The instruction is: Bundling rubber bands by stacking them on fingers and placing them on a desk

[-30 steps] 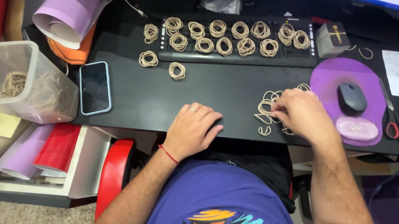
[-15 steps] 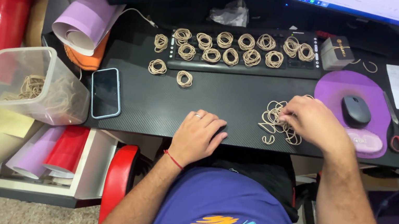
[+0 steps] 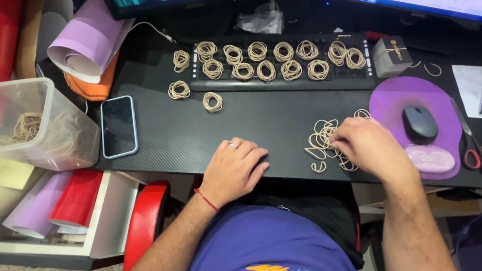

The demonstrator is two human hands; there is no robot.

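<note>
Right of centre on the black desk lies a loose heap of tan rubber bands point(image 3: 329, 143): I judge them light, soft, stretchy and prone to tangle, best pinched one loop at a time. My right hand point(image 3: 369, 148) rests on the heap, fingers curled into it. My left hand point(image 3: 234, 169) lies flat, holding nothing.

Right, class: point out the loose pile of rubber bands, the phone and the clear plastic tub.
loose pile of rubber bands point(image 3: 321, 142), head view, left side of pile.
phone point(image 3: 119, 125), head view, screen centre.
clear plastic tub point(image 3: 12, 92), head view, top rim.
</note>
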